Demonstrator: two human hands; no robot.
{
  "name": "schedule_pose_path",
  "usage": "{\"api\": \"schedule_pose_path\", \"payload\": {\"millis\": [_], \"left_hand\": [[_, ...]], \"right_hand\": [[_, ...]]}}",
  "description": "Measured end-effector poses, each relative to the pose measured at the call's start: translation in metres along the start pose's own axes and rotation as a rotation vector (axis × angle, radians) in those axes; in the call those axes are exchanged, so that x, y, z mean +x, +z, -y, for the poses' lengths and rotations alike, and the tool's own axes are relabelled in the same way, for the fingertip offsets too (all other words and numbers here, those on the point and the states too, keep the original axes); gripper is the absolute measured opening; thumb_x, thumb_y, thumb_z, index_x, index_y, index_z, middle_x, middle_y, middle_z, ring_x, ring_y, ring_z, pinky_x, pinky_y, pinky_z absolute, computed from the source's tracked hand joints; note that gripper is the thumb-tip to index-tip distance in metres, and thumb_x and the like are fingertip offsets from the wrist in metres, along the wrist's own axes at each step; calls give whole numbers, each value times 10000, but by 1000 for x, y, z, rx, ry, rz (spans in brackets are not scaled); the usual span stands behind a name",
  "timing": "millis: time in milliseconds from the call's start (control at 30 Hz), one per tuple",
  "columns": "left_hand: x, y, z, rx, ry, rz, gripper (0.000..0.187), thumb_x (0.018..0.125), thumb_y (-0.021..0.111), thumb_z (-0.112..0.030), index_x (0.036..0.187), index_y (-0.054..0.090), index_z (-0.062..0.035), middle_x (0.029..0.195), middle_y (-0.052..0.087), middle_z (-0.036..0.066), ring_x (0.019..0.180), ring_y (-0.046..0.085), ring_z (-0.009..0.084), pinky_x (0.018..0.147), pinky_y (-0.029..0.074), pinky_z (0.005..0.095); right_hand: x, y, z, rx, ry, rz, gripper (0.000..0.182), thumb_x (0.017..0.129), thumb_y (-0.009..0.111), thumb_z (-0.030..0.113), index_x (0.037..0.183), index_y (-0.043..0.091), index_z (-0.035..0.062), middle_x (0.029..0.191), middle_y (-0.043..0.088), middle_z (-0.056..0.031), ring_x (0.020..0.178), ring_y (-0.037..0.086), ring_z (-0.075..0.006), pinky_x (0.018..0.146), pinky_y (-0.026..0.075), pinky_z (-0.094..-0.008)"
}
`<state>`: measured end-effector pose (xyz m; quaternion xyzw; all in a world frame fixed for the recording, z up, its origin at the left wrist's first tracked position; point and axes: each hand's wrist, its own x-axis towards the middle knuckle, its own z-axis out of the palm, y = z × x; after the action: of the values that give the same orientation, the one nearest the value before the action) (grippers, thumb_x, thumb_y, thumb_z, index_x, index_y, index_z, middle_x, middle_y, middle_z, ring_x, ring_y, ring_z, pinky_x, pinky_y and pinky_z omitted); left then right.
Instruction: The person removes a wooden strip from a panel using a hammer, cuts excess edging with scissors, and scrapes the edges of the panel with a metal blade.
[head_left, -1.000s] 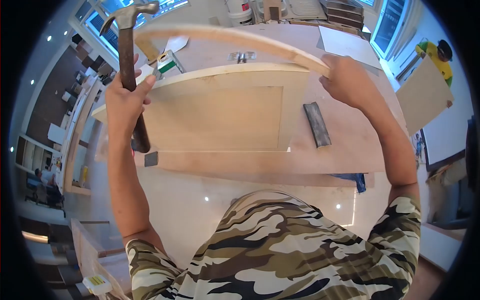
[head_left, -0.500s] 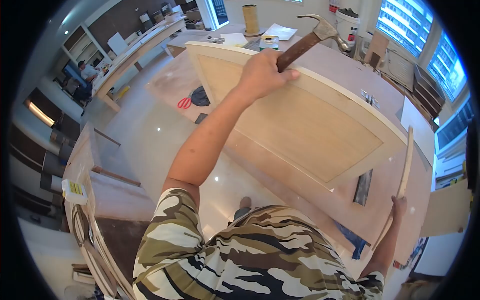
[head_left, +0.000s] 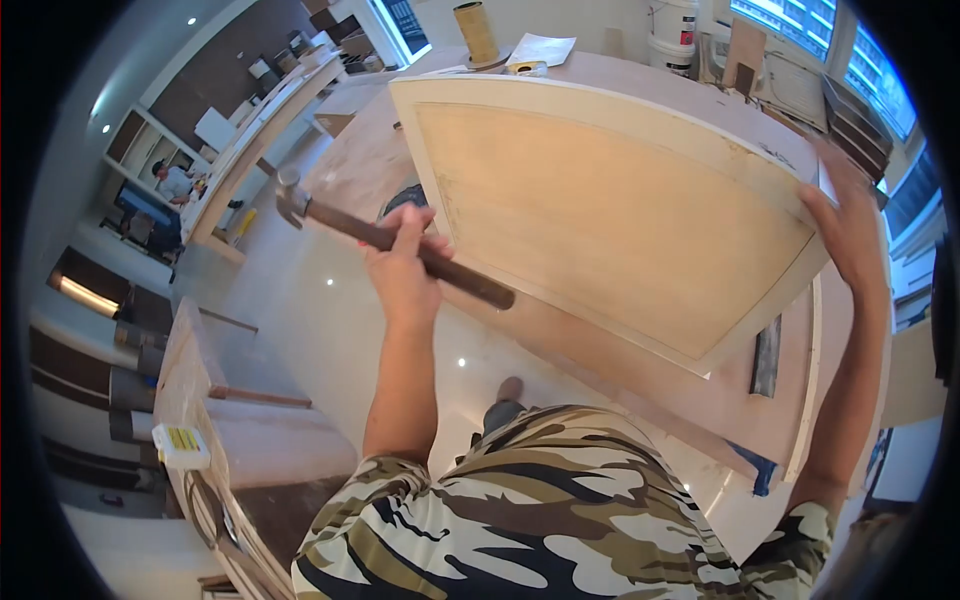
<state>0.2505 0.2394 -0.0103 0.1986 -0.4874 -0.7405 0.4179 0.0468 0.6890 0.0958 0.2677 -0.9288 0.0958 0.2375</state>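
Observation:
A claw hammer (head_left: 350,222) with a brown handle is gripped by my left hand (head_left: 405,260), its metal head pointing to the upper left. Beside it a pale framed wooden panel (head_left: 600,210) stands tilted on edge on the large worktable (head_left: 560,335). My right hand (head_left: 845,215) is at the panel's right end, thumb and fingers apart around the edge. A long thin wood strip (head_left: 808,370) lies on the table near my right forearm. Right of the panel's lower corner rests a dark grey piece (head_left: 765,358).
A yellowish roll (head_left: 475,32) and white paper (head_left: 542,50) are on the table's far side, with white buckets (head_left: 672,35) behind. A wooden cabinet piece (head_left: 270,430) stands at left. Another person (head_left: 175,182) is at a far bench (head_left: 265,130).
My left hand has left the panel's top edge and moved left and down with the hammer. My right hand let go of the wood strip and moved up to the panel's right end.

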Motion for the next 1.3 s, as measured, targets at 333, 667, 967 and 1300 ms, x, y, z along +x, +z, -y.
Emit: {"api": "schedule_pose_path", "payload": {"millis": [333, 667, 967, 1300], "left_hand": [[234, -262, 145, 395, -534, -300, 124, 823, 746, -17, 857, 629, 3, 640, 566, 76, 528, 577, 209, 493, 463, 363], [450, -328, 178, 1839, 300, -228, 255, 844, 656, -230, 1006, 735, -49, 850, 708, 227, 870, 711, 410, 786, 560, 527], [377, -303, 179, 1719, -132, 267, 321, 788, 761, -266, 981, 728, -12, 1020, 712, 232, 945, 704, 408, 826, 565, 494], [407, -345, 196, 891, -799, 434, 318, 769, 807, -220, 1022, 694, -64, 977, 713, 133, 850, 710, 302, 682, 577, 383]], "right_hand": [[47, 92, -92, 107, 305, 12, 449, 1062, 481, 348, 1125, 663, -57, 1036, 695, -182, 971, 630, -255, 911, 470, -349], [-39, -9, -32, 167, 782, 143, 765, 1071, 338, 581, 1385, 557, -81, 1402, 588, -224, 1349, 510, -328, 1144, 355, -387], [60, 31, 281, -179, 106, 328, 987, 773, 610, 839, 1267, 649, -14, 1329, 624, -237, 1311, 530, -415, 1115, 381, -473], [50, 35, 317, 103, 308, 237, 593, 555, 960, 323, 936, 687, -40, 755, 690, -156, 658, 634, -270, 658, 517, -347]]}}
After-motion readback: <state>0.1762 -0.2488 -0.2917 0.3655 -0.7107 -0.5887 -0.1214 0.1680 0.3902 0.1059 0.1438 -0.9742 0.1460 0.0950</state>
